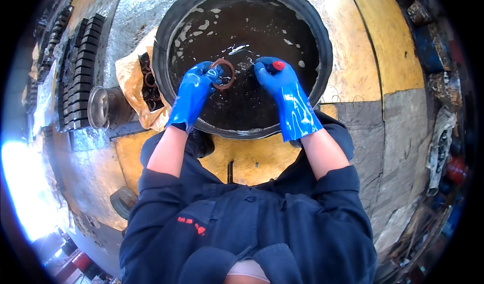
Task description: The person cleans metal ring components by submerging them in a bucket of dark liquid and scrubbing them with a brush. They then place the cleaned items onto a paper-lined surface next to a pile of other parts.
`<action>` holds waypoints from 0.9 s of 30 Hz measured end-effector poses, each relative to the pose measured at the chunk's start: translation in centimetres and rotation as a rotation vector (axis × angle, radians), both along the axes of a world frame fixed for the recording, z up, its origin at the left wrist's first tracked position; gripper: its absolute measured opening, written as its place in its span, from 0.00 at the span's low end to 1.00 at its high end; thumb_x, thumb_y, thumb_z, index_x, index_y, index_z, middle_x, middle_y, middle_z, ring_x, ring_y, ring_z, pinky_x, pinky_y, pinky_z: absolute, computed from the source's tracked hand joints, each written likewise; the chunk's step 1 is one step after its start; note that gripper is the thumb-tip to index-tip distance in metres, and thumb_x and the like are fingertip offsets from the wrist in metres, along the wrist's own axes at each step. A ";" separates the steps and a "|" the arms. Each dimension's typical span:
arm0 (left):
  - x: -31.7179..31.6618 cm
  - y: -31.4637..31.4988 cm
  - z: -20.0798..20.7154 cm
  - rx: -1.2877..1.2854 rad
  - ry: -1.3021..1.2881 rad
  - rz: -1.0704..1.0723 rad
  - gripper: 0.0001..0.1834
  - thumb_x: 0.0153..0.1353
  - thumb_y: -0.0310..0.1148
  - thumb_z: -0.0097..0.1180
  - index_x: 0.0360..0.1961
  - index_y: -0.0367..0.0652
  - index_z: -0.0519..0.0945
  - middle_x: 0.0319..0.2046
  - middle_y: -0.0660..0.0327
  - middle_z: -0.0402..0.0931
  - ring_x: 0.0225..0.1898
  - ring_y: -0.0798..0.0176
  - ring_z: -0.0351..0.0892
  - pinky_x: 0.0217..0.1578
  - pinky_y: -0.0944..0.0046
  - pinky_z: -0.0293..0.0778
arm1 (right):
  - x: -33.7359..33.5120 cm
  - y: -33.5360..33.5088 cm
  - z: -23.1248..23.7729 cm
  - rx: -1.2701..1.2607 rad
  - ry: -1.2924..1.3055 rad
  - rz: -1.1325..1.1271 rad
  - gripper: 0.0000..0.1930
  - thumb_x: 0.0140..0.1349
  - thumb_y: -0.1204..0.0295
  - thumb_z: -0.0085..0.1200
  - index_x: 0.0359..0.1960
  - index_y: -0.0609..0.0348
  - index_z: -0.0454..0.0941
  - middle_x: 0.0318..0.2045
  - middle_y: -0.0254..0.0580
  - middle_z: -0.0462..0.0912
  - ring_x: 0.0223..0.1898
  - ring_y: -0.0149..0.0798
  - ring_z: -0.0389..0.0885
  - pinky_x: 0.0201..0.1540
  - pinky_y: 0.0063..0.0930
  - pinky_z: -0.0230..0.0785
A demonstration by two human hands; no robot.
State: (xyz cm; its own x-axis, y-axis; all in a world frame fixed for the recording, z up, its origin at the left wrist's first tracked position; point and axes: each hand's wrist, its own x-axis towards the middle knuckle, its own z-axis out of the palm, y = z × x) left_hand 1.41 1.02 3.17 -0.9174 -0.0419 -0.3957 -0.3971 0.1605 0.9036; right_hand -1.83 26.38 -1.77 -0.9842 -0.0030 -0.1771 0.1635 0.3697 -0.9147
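Observation:
My left hand [195,84], in a long blue rubber glove, pinches a reddish-brown ring [232,75] by its left side, above dark liquid. The same kind of glove covers my right hand [280,79], whose fingers are closed round a tool with a red handle end [278,65]. The tool's working end is hidden or lost against the dark liquid. Both hands are over a large round black tub [324,62], apart from each other. Patches of foam float on the dark liquid [242,24] inside it.
Left of the tub, an open brown paper bag [130,72] holds several dark rings. Beside it lies a metal cylinder [107,107], then a row of black ribbed parts [83,74]. A round dark piece [123,202] is near my left elbow. Clutter lines the right edge.

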 end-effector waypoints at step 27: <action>1.2 -1.9 -3.8 0.343 -0.055 -0.235 0.20 0.80 0.37 0.63 0.66 0.41 0.84 0.60 0.55 0.88 0.61 0.58 0.89 0.59 0.59 0.84 | 2.2 -5.2 1.0 0.862 0.220 0.574 0.18 0.80 0.54 0.51 0.53 0.48 0.88 0.34 0.43 0.94 0.39 0.51 0.94 0.45 0.54 0.78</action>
